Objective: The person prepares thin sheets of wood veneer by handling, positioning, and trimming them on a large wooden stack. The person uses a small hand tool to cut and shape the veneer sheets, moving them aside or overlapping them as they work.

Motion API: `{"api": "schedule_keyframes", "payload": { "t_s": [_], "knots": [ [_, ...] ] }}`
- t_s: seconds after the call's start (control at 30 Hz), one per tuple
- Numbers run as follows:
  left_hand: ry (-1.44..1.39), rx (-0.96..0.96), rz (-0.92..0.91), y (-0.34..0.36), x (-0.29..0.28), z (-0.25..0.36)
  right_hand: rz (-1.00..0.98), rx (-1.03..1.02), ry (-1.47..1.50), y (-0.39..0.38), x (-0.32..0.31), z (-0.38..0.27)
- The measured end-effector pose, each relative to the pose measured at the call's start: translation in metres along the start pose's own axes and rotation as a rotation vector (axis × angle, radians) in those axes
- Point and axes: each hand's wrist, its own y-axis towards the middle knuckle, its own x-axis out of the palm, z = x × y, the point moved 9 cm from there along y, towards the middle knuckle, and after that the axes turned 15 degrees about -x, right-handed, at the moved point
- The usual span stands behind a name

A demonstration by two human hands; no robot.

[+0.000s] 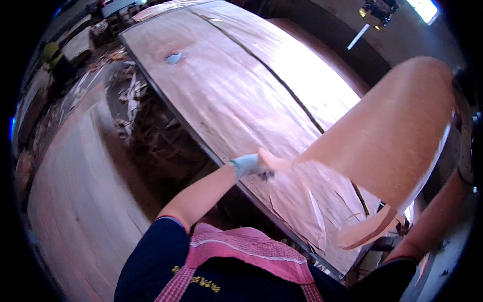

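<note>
A thin, tan sheet of wood veneer (387,126) arches up in a large curl at the right, its lower edge torn into loose strips. My left hand (251,164), in a pale blue-grey glove, closes on the veneer's near left end, low over the stack; motion smears its fingertips. At the far right my right hand (462,88), dark against the shadow, grips the raised edge of the same sheet, its fingers mostly hidden. Beneath lies a long stack of pale veneer (216,85), with a dark lengthwise gap and a hole near its far left end.
Left of the stack stands another pale wooden surface (85,211), curved by the lens. Between them, torn veneer scraps (133,98) litter the floor. A dark machine-like object (380,11) is at the upper right, near a bright window (424,9).
</note>
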Motion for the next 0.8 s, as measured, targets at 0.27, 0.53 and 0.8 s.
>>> {"api": "schedule_keyframes", "payload": {
  "t_s": [0.27, 0.53, 0.8],
  "knots": [
    [-0.789, 0.522, -0.731, -0.24, -0.066, 0.112, 0.021, -0.324, 0.287, 0.105, 0.085, -0.129],
    [-1.043, 0.736, 0.16, -0.274, -0.333, 0.072, -0.012, -0.09, 0.748, 0.145, 0.256, -0.09],
    [-0.713, 0.646, 1.028, -0.311, -0.568, 0.066, -0.318, 0.186, 1.051, 0.199, 0.496, -0.146]
  ]
}}
